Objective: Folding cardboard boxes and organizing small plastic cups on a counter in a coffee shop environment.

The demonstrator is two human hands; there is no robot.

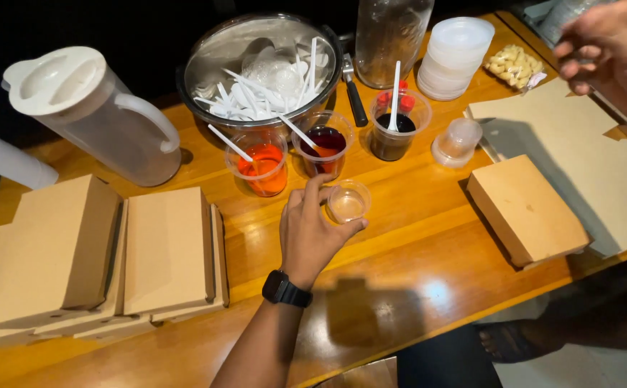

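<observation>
1. A small clear cup (348, 202) sits on the wooden table (414, 237), pinched by the left hand (312, 233); the orange sauce cup (263, 164) and dark red sauce cup (322, 144) stand just behind.
2. The right hand (604, 43) hovers loosely curled, empty, above closed cardboard boxes (527, 210).

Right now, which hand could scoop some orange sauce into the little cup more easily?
Probably the right hand, since it is empty. The left hand already grips the small clear cup, just beside the orange sauce cup and its white spoon. The right is farther away, though.
</observation>
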